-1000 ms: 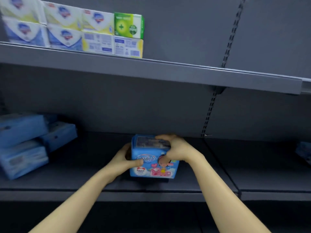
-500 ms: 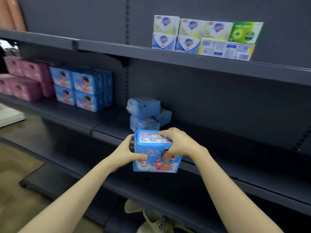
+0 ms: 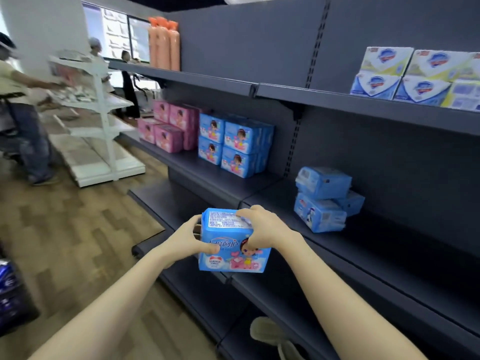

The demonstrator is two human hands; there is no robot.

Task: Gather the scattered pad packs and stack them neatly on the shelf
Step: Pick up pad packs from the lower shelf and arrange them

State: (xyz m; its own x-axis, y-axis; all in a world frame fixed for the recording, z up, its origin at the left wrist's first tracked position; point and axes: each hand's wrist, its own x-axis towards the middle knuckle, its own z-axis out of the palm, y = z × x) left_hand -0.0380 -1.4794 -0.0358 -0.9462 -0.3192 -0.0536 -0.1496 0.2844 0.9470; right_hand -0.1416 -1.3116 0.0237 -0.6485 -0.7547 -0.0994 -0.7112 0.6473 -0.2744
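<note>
One blue pad pack [image 3: 231, 253], held in the air before the middle shelf [image 3: 389, 250] edge. Two hands: left hand [image 3: 191, 239] curled round its left side, right hand [image 3: 262, 227] curled over its top. Three loose packs [image 3: 322, 201] heaped on that shelf, further right.

Bright blue pad pack [image 3: 233, 253], pink cartoon girl printed across it. Dark grey shelf [image 3: 389, 255]. Pink packs [image 3: 166, 137], matching blue packs [image 3: 236, 149], paler blue bundles [image 3: 322, 201]. White, blue and yellow boxes [image 3: 405, 74], orange rolls [image 3: 163, 45], brown wood-plank floor [image 3: 65, 229].
</note>
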